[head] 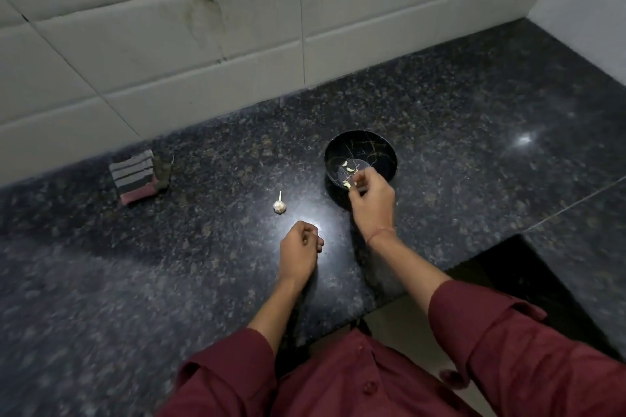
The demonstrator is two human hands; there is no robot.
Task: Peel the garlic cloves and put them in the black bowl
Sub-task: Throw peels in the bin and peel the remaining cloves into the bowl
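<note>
**Right hand at bowl, clove pinched**

Right hand (pixel 371 194) sits over the near rim of the black bowl (pixel 360 145), fingertips pinching a pale clove (pixel 357 182). A few peeled cloves (pixel 349 166) lie on the bowl floor. Left hand (pixel 299 249) is nearer, left of the bowl, fingers curled in; can't tell if it holds anything. Garlic bulb (pixel 279 206) rests on the granite counter (pixel 474 145) left of the bowl, apart from both hands. Striped cloth (pixel 133 176) lies far left by the wall.

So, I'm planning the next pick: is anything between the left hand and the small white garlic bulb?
Nothing visible: only bare dark granite counter lies between the left hand and the small white garlic bulb; the striped cloth sits aside.
</note>
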